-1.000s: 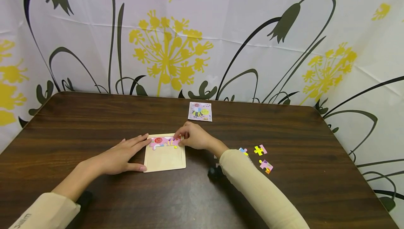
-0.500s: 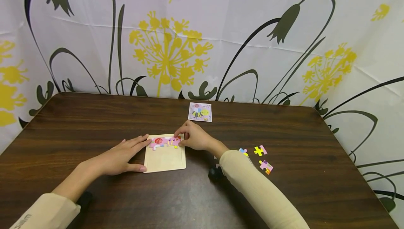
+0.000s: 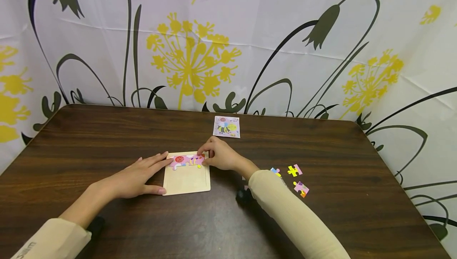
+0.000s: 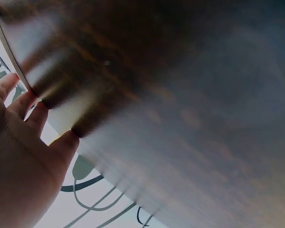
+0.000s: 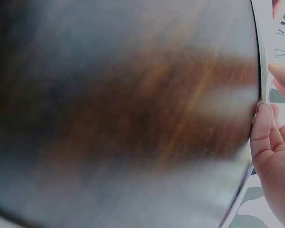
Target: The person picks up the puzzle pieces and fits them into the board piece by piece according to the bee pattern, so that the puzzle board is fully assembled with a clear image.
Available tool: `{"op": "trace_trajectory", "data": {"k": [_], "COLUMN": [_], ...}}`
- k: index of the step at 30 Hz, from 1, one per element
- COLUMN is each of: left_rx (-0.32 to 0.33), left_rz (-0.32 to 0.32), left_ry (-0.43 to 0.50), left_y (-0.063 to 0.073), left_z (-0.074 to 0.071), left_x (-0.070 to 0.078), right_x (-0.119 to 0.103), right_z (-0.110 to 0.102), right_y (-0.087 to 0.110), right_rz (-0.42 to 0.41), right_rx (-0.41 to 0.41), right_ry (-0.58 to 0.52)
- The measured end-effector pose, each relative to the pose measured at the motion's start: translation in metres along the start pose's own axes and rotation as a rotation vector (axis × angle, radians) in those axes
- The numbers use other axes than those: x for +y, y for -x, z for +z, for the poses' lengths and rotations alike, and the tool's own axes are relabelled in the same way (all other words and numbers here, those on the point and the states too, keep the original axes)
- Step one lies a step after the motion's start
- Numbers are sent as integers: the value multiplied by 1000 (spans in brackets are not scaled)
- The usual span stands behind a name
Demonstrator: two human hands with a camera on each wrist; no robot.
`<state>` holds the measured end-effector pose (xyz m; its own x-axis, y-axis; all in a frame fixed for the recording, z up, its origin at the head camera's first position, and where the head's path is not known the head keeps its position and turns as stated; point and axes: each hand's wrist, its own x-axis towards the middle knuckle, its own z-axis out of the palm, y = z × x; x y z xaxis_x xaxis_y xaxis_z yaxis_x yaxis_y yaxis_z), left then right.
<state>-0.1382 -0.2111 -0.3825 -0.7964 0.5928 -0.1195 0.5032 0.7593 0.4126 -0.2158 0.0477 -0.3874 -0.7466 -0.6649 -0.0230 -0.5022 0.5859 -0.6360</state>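
A square light-wood puzzle tray (image 3: 186, 181) lies on the table in the head view, with a joined row of pink jigsaw pieces (image 3: 179, 160) along its far side. My left hand (image 3: 137, 176) rests at the tray's left edge, fingers stretched out, fingertips on the left end of the row and thumb at the near corner. My right hand (image 3: 222, 155) is at the far right corner, its thumb and forefinger pinching the last puzzle piece (image 3: 197, 160) of the row, which they partly cover. In the wrist views, the left hand (image 4: 28, 156) and right hand (image 5: 275, 152) show at the tray's edge.
Loose puzzle pieces, among them a yellow piece (image 3: 294, 170) and a pink-and-orange piece (image 3: 301, 188), lie to the right; others are partly hidden by the right sleeve (image 3: 285, 207). A bee picture card (image 3: 227, 126) lies behind the tray. A flowered curtain (image 3: 271, 25) hangs beyond the table.
The left fingertips have shifted very slightly to the right over the row of pieces. The right hand and the tray stay in place.
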Motion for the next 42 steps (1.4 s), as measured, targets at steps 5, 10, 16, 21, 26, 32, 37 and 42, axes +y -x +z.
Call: {"op": "trace_trajectory", "data": {"k": [5,10,16,21,26,32,37,42], "left_rx": [-4,-9,-12,2,19,18,15,17], "left_rz": [-2,-6,-12,-8,-1,0,1,-1], "left_ry": [0,-1,-2,-2,-6,-9,-9,-10], "left_y": [-1,-2,-2,-1,-1,-1,-1,0], "left_z": [0,0,0,0,1,0,0,0], "left_x": [0,0,0,0,0,-1,-1,-1], "right_x": [0,-1,-3,0,6,17,28,40], "right_z": [-1,-3,-11,-23,-38,-56,-64,-66], "right_y": [1,2,6,13,21,33,45,59], "right_rz": [2,-3,1,-4,-25,-2,32,64], "right_rx": [1,-4,-45,-74,-97,-113,-155,-172], "right_ry": [9,11,9,3,13,20,-7,-34]}}
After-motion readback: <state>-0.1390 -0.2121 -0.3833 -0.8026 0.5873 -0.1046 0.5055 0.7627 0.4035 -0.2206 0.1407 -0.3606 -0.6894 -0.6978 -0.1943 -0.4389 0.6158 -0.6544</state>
